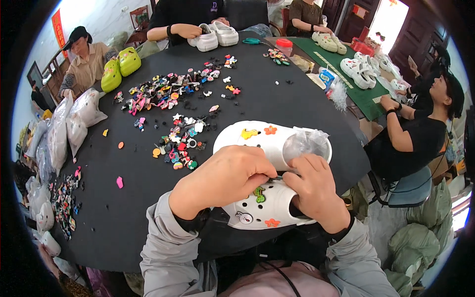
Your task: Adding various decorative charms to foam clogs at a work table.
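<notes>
Two white clogs lie side by side in front of me, toes to the left. The nearer clog carries a green dinosaur charm, a round rabbit charm and an orange starfish charm. My left hand pinches something small and dark, mostly hidden by the fingers, at this clog's top. My right hand grips the same clog by its opening, some fingers out of sight inside. The farther clog bears a yellow charm and another starfish charm; crumpled clear plastic fills its opening.
Heaps of loose colourful charms spread over the black table. Bagged shoes line its left edge. Across it are lime-green clogs, teal scissors and a red-lidded jar. Other people sit around; one handles white clogs.
</notes>
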